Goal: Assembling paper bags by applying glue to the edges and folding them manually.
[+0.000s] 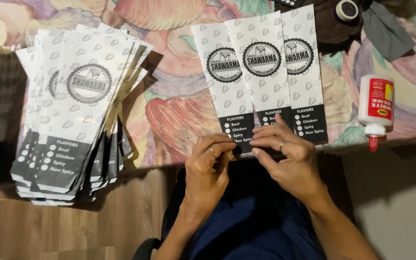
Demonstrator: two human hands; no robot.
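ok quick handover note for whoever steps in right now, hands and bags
Left hand and right hand: both pinch the bottom edge of the leftmost of three fanned paper bags at the table's near edge.
Finished-looking stack of bags lies at the left.
Glue bottle lies capped at the right, untouched.
Done: the stack. Left: seemingly the three fanned bags.

So the table's got this colourful fruit-print cloth (179, 103) on it. Three paper sleeves (261, 72) lie fanned in the middle. Left of them there's a big stack of the same sleeves (73, 115), right of them a white glue bottle (376, 108), and above-right a grey rag (386, 29).
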